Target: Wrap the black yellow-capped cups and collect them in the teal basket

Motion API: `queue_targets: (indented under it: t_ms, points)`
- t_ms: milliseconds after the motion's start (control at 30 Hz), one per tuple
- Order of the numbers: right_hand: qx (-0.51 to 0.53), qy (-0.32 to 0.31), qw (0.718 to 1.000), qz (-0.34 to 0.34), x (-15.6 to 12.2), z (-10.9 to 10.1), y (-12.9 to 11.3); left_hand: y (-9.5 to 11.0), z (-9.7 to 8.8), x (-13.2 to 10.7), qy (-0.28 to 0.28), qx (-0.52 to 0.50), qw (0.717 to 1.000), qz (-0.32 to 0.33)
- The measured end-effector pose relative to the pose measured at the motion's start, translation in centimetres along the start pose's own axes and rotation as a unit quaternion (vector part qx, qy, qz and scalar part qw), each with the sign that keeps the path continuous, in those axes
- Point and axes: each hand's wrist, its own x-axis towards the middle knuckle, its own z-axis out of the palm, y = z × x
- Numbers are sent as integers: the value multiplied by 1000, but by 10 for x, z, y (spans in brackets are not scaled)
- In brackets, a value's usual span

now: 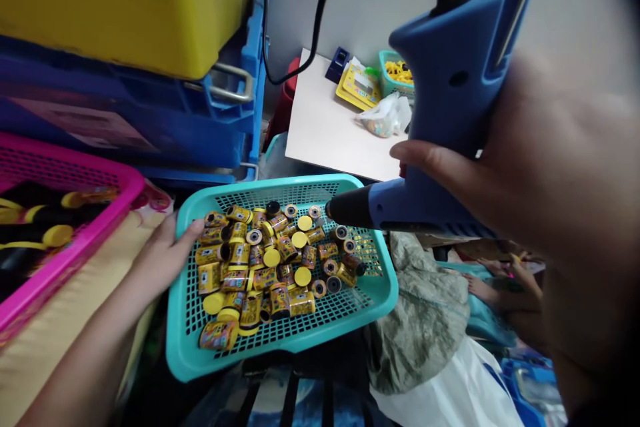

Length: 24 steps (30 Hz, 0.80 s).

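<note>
Head view: the right hand (545, 167) curls around a blue plastic hot glue gun (440, 100), its level barrel and black nozzle (350, 208) pointing toward 9 o'clock over a teal plastic mesh basket (280, 347). The spread left hand (160, 257) presses the basket's 9 o'clock rim, beside yellow-capped cylindrical canisters (265, 278).

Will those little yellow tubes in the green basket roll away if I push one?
Probably: the yellow tube lying on its side is round, so it would likely roll. It looks light and stiff. The teal mesh basket's raised rim might stop it.
</note>
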Motion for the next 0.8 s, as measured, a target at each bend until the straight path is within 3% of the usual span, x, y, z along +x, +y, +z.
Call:
queue_targets:
  t_ms: [67, 167, 300, 567, 800]
  points:
    - [-11, -7, 1000, 11, -1, -1, 0, 0, 1, -2, -56, -66, 995, -47]
    - [-22, -1, 1000, -9, 0, -1, 1, 5, -1, -5, -81, -126, 985, -81]
    - [-31, -9, 998, -48, 1, -3, -2, 8, -2, -8, -73, -164, 982, -62]
    - [7, -4, 1000, -24, 2, -1, 1, -5, 11, 2, -31, -175, 981, -75]
    - [17, -3, 1000, 8, 2, 5, 2, -3, 9, 3, -24, -130, 989, -66]
